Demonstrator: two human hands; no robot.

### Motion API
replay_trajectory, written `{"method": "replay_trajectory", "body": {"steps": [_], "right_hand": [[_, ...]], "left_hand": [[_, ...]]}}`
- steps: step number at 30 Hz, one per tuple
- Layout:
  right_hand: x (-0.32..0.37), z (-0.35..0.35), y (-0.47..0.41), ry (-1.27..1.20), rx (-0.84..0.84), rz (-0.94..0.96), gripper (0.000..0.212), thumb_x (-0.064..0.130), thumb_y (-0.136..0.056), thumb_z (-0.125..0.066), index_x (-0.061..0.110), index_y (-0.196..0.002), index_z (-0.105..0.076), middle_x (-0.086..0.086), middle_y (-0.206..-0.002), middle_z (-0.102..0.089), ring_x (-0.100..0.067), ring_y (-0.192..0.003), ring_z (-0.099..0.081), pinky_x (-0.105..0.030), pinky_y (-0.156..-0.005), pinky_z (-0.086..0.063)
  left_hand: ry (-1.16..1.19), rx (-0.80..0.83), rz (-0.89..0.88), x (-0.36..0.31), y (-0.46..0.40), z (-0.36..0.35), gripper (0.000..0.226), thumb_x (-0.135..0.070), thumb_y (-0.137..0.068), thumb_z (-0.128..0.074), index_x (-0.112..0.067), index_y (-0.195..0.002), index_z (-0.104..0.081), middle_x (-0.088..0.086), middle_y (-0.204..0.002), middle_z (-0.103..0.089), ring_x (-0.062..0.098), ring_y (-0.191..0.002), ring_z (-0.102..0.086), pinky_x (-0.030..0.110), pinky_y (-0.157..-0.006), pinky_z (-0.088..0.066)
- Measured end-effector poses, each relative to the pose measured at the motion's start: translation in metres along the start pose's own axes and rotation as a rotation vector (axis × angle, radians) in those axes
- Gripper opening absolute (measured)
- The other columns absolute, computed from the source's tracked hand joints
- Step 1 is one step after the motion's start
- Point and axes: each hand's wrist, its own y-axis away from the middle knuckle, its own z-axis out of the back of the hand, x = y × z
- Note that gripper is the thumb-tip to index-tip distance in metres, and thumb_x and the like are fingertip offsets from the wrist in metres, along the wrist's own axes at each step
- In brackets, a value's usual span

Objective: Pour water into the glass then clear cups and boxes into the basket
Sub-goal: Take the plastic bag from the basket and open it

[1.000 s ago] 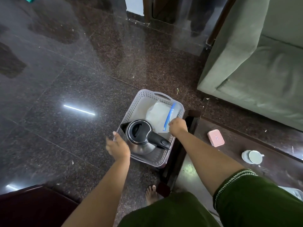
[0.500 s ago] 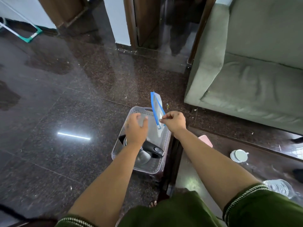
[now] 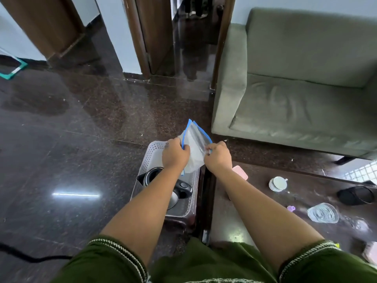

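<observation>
Both hands hold a clear zip bag above the basket.

I see my left hand (image 3: 175,155) and right hand (image 3: 217,158) each pinching the blue-edged zip bag (image 3: 194,149) over the white basket (image 3: 152,153), where the electric kettle (image 3: 161,183) sits. On the dark table (image 3: 255,203), a pink box (image 3: 240,172) lies near its left edge, partly behind my right forearm; a teacup (image 3: 277,183) and clear glass (image 3: 323,213) stand farther right.

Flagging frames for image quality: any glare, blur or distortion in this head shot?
Head view: a bright streak of glare lies on the polished dark floor, which also mirrors the doorway; wide-angle distortion bows the door frames and sofa; both hands, left hand and right hand, and the plastic bag look slightly soft.
</observation>
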Motion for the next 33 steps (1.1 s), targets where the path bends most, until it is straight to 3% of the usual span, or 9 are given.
{"method": "replay_trajectory", "body": {"steps": [9,14,17,18,19,20,21,27,33], "right_hand": [[0.011,-0.003,0.008,0.261,0.167,0.023,0.011,0.007,-0.090,-0.049,0.007,-0.083,-0.057,-0.017,-0.111,-0.062,-0.032,-0.101,-0.063,-0.029,-0.072,-0.042],[0.000,-0.011,0.002,0.258,0.393,-0.007,0.031,0.030,-0.096,-0.050,0.005,-0.114,-0.056,-0.012,-0.120,-0.061,-0.027,-0.112,-0.059,-0.033,-0.093,-0.047],[-0.027,-0.023,-0.021,0.290,0.649,-0.105,0.054,0.039,-0.101,-0.013,0.005,-0.071,-0.041,-0.004,-0.075,-0.055,-0.023,-0.079,-0.060,-0.009,-0.053,-0.025],[-0.029,-0.025,-0.028,0.209,0.229,-0.183,0.059,0.037,-0.100,0.002,0.006,-0.071,-0.039,-0.003,-0.053,-0.031,-0.008,-0.058,-0.049,-0.011,-0.040,-0.012],[-0.030,-0.016,-0.020,0.121,0.170,-0.239,0.054,0.029,-0.100,0.003,0.003,-0.073,-0.036,-0.017,-0.103,-0.030,-0.036,-0.125,0.006,-0.015,-0.036,-0.010],[-0.016,0.000,-0.007,0.149,0.377,-0.248,0.038,0.017,-0.101,-0.011,0.007,-0.072,-0.035,-0.002,-0.063,-0.029,-0.010,-0.076,-0.051,-0.013,-0.039,-0.017],[-0.017,-0.012,-0.004,0.287,0.192,-0.194,0.029,0.004,-0.095,-0.022,0.013,-0.071,-0.034,-0.003,-0.063,-0.031,-0.027,-0.059,-0.047,-0.013,-0.048,-0.025],[-0.038,-0.013,0.001,0.337,0.120,-0.053,0.021,0.014,-0.092,-0.044,0.012,-0.107,-0.060,-0.013,-0.117,-0.056,-0.028,-0.116,-0.047,-0.033,-0.090,-0.041],[-0.037,0.000,0.014,0.339,0.164,0.095,0.020,0.005,-0.091,-0.046,0.007,-0.109,-0.056,-0.013,-0.117,-0.055,-0.032,-0.105,-0.060,-0.037,-0.077,-0.046]], "left_hand": [[-0.081,0.082,-0.149,-0.019,0.028,-0.021,0.012,-0.015,-0.091,-0.047,-0.009,-0.080,-0.046,0.017,-0.097,-0.056,0.034,-0.090,-0.054,0.032,-0.068,-0.030],[-0.095,0.099,-0.186,-0.019,0.037,-0.024,0.017,-0.018,-0.089,-0.049,-0.012,-0.075,-0.042,0.013,-0.092,-0.056,0.032,-0.085,-0.055,0.031,-0.066,-0.031],[-0.088,0.099,-0.215,-0.022,0.051,-0.029,0.016,-0.018,-0.088,-0.050,-0.009,-0.075,-0.047,0.010,-0.099,-0.053,0.031,-0.082,-0.055,0.031,-0.065,-0.034],[-0.090,0.101,-0.229,-0.023,0.056,-0.031,0.016,-0.017,-0.088,-0.049,-0.006,-0.076,-0.049,0.011,-0.102,-0.051,0.032,-0.081,-0.056,0.033,-0.065,-0.037],[-0.093,0.104,-0.238,-0.024,0.059,-0.033,0.016,-0.017,-0.088,-0.049,-0.004,-0.079,-0.052,0.012,-0.105,-0.051,0.034,-0.082,-0.057,0.035,-0.066,-0.039],[-0.095,0.106,-0.237,-0.025,0.061,-0.035,0.017,-0.017,-0.089,-0.049,-0.002,-0.081,-0.053,0.013,-0.107,-0.050,0.035,-0.082,-0.057,0.037,-0.068,-0.042],[-0.093,0.108,-0.231,-0.026,0.062,-0.037,0.017,-0.017,-0.089,-0.049,-0.001,-0.083,-0.053,0.013,-0.110,-0.049,0.036,-0.083,-0.058,0.038,-0.068,-0.043],[-0.046,0.115,-0.200,-0.036,0.072,-0.046,0.018,-0.014,-0.090,-0.049,0.003,-0.090,-0.055,0.017,-0.115,-0.049,0.039,-0.084,-0.059,0.040,-0.072,-0.042],[-0.035,0.130,0.058,-0.036,0.065,-0.046,0.027,-0.016,-0.094,-0.044,0.005,-0.103,-0.058,0.021,-0.117,-0.054,0.037,-0.105,-0.056,0.037,-0.089,-0.040]]}}
